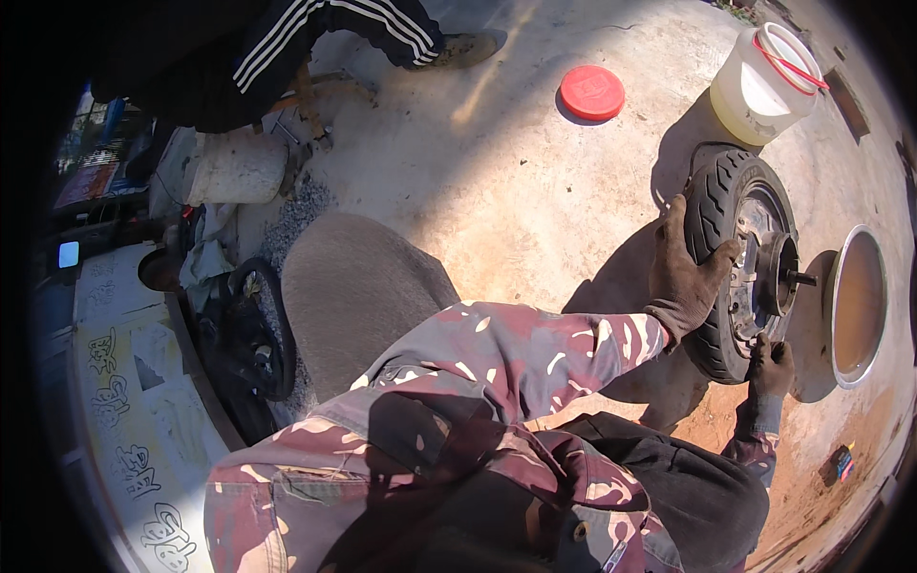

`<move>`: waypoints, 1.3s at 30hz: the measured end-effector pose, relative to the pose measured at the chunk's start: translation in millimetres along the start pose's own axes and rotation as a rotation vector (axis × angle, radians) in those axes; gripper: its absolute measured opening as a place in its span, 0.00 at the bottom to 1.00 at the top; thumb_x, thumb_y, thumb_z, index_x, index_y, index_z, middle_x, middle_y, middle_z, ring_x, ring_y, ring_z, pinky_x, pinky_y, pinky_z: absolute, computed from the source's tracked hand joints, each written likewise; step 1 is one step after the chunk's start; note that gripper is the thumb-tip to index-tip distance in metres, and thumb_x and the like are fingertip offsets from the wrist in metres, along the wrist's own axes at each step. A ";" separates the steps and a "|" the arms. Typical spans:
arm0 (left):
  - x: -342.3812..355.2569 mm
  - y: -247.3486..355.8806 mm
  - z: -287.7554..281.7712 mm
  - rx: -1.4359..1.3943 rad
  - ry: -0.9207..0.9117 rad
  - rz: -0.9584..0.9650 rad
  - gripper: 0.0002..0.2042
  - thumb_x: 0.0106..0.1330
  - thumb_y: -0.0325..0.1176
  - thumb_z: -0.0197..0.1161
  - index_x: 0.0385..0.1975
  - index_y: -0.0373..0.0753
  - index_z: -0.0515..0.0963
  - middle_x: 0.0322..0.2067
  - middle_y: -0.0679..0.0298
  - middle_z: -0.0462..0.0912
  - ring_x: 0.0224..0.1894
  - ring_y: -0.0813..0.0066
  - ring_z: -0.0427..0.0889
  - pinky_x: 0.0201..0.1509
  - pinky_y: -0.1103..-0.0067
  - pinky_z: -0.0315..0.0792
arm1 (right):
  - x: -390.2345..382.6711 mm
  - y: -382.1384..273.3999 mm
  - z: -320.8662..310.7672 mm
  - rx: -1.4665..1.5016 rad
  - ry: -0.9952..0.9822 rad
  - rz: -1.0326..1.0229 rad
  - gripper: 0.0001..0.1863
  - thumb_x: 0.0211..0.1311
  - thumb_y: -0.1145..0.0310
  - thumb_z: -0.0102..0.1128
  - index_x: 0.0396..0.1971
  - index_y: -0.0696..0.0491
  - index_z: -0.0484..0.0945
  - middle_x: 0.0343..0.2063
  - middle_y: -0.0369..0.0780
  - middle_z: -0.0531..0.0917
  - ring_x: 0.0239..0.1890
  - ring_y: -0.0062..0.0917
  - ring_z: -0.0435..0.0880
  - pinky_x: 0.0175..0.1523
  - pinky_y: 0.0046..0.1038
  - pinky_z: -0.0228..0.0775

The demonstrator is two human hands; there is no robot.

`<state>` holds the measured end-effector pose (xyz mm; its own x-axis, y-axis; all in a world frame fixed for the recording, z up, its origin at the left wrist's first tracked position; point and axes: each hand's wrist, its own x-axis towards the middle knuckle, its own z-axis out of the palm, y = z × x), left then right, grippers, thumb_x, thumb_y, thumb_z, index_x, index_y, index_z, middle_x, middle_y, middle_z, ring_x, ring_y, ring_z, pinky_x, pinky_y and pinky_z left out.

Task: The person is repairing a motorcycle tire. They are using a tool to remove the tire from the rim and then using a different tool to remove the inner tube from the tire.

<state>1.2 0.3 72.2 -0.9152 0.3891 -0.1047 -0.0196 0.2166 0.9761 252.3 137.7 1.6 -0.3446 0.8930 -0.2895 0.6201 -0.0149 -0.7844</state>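
Note:
A scooter wheel with a black treaded tyre (716, 189) stands upright at the right, its metal hub and axle (776, 272) facing right. My left hand (690, 282), in a dark glove, grips the tyre's left side, fingers and thumb on the tread and sidewall. My gloved right hand (770, 363) is closed at the lower rim, its fingertips pinched on something too small to make out. Just right of the wheel is a metal basin (857, 306) of murky brown liquid.
A translucent bucket (745, 91) with red handle stands behind the wheel, a red lid (591, 93) left of it. Another person's striped trouser leg (382, 29) is at the upper left. A whitish bucket (234, 172), a loose tyre (267, 325) and a lettered board (124, 286) lie along the left.

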 end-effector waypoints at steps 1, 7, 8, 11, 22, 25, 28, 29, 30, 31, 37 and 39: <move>-0.4 0.7 -0.3 -0.004 -0.013 -0.013 0.50 0.64 0.52 0.74 0.74 0.22 0.54 0.70 0.34 0.63 0.75 0.45 0.64 0.79 0.64 0.58 | 0.5 0.2 -0.3 0.025 -0.009 -0.001 0.20 0.70 0.59 0.71 0.25 0.57 0.76 0.19 0.33 0.80 0.22 0.15 0.73 0.28 0.23 0.65; -0.9 1.4 -1.2 0.040 -0.034 -0.028 0.51 0.64 0.54 0.72 0.74 0.23 0.53 0.71 0.35 0.62 0.74 0.42 0.64 0.79 0.62 0.58 | 3.1 7.7 -5.2 -0.250 0.050 -0.104 0.20 0.71 0.58 0.71 0.25 0.56 0.76 0.20 0.33 0.80 0.23 0.16 0.74 0.31 0.24 0.68; -1.3 2.0 -0.5 0.025 -0.018 -0.017 0.51 0.64 0.56 0.71 0.74 0.23 0.54 0.70 0.34 0.62 0.74 0.41 0.64 0.78 0.61 0.59 | 4.1 9.1 -5.0 -0.243 0.051 -0.111 0.20 0.71 0.58 0.71 0.25 0.56 0.76 0.20 0.33 0.80 0.23 0.16 0.74 0.31 0.24 0.68; -2.9 2.2 -0.8 -0.009 -0.022 -0.045 0.51 0.64 0.56 0.71 0.75 0.24 0.54 0.70 0.34 0.63 0.73 0.41 0.64 0.78 0.60 0.59 | 6.0 10.7 -1.0 -0.192 0.051 -0.084 0.20 0.70 0.58 0.71 0.25 0.56 0.76 0.21 0.35 0.82 0.24 0.17 0.76 0.31 0.24 0.70; 0.7 -18.4 0.2 -0.055 -0.048 0.045 0.49 0.65 0.53 0.73 0.73 0.22 0.56 0.70 0.36 0.64 0.73 0.46 0.65 0.78 0.64 0.58 | -13.6 -44.3 2.3 -0.499 0.061 0.111 0.29 0.62 0.40 0.70 0.28 0.57 0.82 0.24 0.46 0.86 0.28 0.39 0.86 0.38 0.39 0.75; 9.2 -28.4 0.3 -0.045 -0.104 0.110 0.48 0.64 0.50 0.74 0.73 0.23 0.56 0.70 0.39 0.63 0.74 0.49 0.63 0.78 0.67 0.57 | -16.0 -50.3 3.6 -0.491 0.044 0.184 0.30 0.61 0.38 0.68 0.33 0.55 0.85 0.32 0.47 0.88 0.36 0.43 0.88 0.44 0.42 0.76; 11.3 -38.7 4.7 -0.301 -0.106 -0.029 0.46 0.63 0.48 0.74 0.72 0.24 0.58 0.68 0.46 0.64 0.70 0.58 0.65 0.74 0.72 0.60 | -19.3 -46.2 5.7 -0.487 0.111 0.075 0.28 0.66 0.41 0.67 0.33 0.56 0.85 0.27 0.45 0.88 0.31 0.35 0.87 0.40 0.36 0.77; 11.1 -42.3 6.7 -0.295 -0.098 -0.042 0.46 0.63 0.48 0.74 0.72 0.25 0.58 0.68 0.46 0.64 0.69 0.59 0.66 0.74 0.73 0.61 | -19.7 -43.6 5.5 -0.472 0.110 0.043 0.28 0.68 0.42 0.66 0.34 0.56 0.85 0.26 0.44 0.88 0.30 0.33 0.87 0.39 0.35 0.77; 12.2 -45.4 6.6 -0.285 -0.099 -0.047 0.46 0.62 0.48 0.75 0.72 0.25 0.58 0.67 0.47 0.65 0.68 0.59 0.66 0.73 0.73 0.61 | -19.3 -41.4 4.4 -0.394 0.090 0.084 0.27 0.69 0.42 0.63 0.34 0.56 0.85 0.28 0.46 0.88 0.33 0.37 0.87 0.41 0.38 0.77; 12.8 -48.4 6.3 -0.284 -0.096 0.019 0.46 0.62 0.48 0.75 0.72 0.26 0.59 0.67 0.47 0.65 0.68 0.60 0.66 0.72 0.73 0.62 | -19.1 -38.5 3.6 -0.320 0.069 0.117 0.27 0.69 0.42 0.61 0.34 0.56 0.85 0.30 0.47 0.88 0.35 0.41 0.87 0.43 0.40 0.76; 20.3 -46.4 2.0 -0.114 -0.204 0.179 0.43 0.65 0.50 0.73 0.72 0.32 0.60 0.68 0.51 0.63 0.66 0.63 0.68 0.69 0.73 0.67 | -17.5 -32.5 3.5 -0.195 0.069 0.182 0.26 0.72 0.43 0.56 0.36 0.54 0.86 0.32 0.48 0.88 0.38 0.43 0.88 0.46 0.42 0.77; 15.3 -41.1 1.5 -0.217 -0.173 0.009 0.43 0.65 0.50 0.73 0.73 0.34 0.59 0.68 0.52 0.63 0.64 0.65 0.70 0.65 0.74 0.70 | -18.0 -33.4 3.4 -0.250 0.065 0.172 0.26 0.72 0.43 0.57 0.36 0.54 0.86 0.31 0.48 0.89 0.38 0.43 0.88 0.45 0.42 0.77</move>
<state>-11.4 -1.3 30.2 -0.8339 0.5411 -0.1088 -0.1145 0.0232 0.9931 235.4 120.6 31.1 -0.1786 0.9140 -0.3643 0.8222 -0.0648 -0.5656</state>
